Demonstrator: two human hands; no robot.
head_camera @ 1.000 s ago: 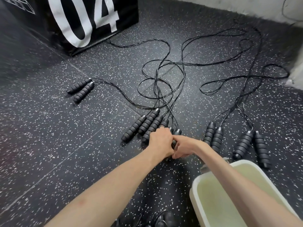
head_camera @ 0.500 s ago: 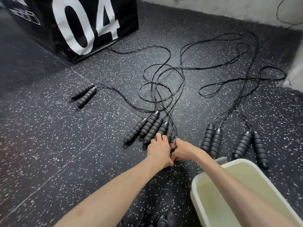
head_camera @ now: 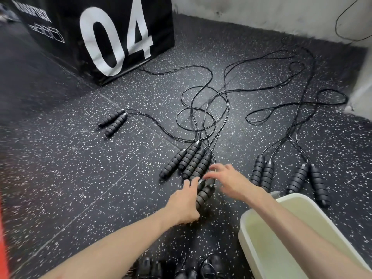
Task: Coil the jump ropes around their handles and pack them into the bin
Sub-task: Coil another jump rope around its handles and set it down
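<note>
Several black jump ropes lie on the speckled floor, their thin cords (head_camera: 203, 109) tangled in loops. My left hand (head_camera: 185, 202) grips one pair of ribbed handles (head_camera: 204, 193) lying on the floor. Just right of those handles my right hand (head_camera: 227, 180) hovers, blurred, fingers spread, holding nothing. A group of several handles (head_camera: 189, 160) lies just beyond my hands. Further pairs lie at the left (head_camera: 112, 122), to the right (head_camera: 262, 172) and further right (head_camera: 310, 180). The pale bin (head_camera: 247, 238) stands at the lower right under my right forearm, with nothing visible inside.
A black box marked 04 (head_camera: 112, 37) stands at the back left. A light wall (head_camera: 261, 13) runs along the back and right. Dark objects with cord (head_camera: 201, 266) lie at the bottom edge, too cut off to tell. A red strip (head_camera: 3, 238) runs along the left edge.
Both hands were closed together on the handle pair. My right hand has now let go, spread its fingers and shifted right; my left hand keeps its grip.
</note>
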